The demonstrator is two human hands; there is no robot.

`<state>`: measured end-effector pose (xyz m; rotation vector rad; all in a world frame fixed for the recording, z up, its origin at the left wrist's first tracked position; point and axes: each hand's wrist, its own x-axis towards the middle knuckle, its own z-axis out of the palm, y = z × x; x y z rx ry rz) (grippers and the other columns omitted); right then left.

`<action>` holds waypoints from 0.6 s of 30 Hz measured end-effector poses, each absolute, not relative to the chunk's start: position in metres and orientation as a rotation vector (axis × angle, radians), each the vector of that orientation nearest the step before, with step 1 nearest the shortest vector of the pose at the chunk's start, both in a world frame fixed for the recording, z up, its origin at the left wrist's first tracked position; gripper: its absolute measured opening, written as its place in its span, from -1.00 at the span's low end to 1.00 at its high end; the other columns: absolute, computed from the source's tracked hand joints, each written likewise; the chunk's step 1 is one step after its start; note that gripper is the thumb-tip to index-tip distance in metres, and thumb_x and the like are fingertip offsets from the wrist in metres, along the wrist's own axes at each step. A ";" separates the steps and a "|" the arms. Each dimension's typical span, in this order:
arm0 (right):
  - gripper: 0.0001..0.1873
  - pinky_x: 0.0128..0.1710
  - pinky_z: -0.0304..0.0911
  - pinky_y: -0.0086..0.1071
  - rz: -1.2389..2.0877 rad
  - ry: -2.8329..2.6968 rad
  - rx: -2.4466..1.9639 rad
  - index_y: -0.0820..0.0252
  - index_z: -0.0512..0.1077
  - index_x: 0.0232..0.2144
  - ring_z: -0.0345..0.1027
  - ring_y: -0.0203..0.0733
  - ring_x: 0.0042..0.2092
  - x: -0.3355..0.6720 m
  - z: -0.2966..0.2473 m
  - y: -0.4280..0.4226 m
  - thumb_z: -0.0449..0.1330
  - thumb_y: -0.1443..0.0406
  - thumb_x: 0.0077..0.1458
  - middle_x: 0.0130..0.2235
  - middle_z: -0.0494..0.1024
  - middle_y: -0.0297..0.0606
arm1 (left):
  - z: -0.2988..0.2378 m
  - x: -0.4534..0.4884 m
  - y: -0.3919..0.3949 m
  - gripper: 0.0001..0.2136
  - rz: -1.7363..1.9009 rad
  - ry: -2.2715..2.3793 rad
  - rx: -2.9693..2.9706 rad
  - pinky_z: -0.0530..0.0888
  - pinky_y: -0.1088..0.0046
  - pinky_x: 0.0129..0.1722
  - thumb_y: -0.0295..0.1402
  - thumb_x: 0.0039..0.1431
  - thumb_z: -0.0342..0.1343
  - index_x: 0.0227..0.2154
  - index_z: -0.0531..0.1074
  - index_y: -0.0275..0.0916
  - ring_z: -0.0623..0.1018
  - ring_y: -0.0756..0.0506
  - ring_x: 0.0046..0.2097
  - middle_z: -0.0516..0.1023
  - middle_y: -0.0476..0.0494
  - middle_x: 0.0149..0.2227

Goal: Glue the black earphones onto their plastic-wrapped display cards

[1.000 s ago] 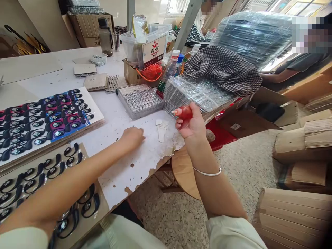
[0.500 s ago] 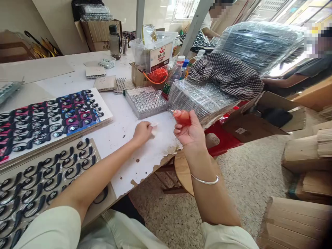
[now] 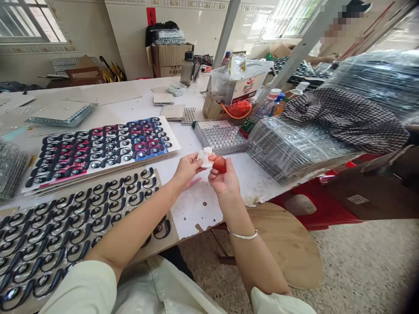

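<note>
My right hand (image 3: 223,179) is closed round a small red rounded object (image 3: 219,164), held up above the white table (image 3: 144,109). My left hand (image 3: 187,169) pinches a piece of white paper or tissue (image 3: 205,158) and holds it against the red object. Both hands meet just in front of a clear tray of small round metal parts (image 3: 220,136). A silver bangle circles my right wrist.
Cardboard sheets carrying rows of black ear-hook pieces (image 3: 78,213) and a coloured printed sheet (image 3: 101,146) lie to the left. Stacked clear blister trays (image 3: 288,148), a checked cloth (image 3: 347,117), bottles, a plastic bin (image 3: 240,83), a wooden stool (image 3: 281,244), a red stool (image 3: 314,200). Another person sits beyond.
My left hand picked the white paper off the table and brought it up to the red object. My right hand came in toward it. The camera view tilted up and left.
</note>
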<state>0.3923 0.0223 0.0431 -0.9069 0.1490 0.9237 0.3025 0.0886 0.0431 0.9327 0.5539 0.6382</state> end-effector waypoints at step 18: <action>-0.66 -0.49 0.34 -0.56 0.777 -0.063 -0.915 0.23 0.52 -0.27 0.33 -0.46 -0.47 0.314 0.020 0.015 0.38 0.22 -0.14 -0.29 0.61 -0.30 | 0.033 0.256 0.104 -0.81 0.624 0.560 0.552 0.51 0.39 -0.15 -0.34 0.20 0.16 -0.40 0.46 -0.40 0.53 0.00 -0.39 0.54 -0.15 -0.41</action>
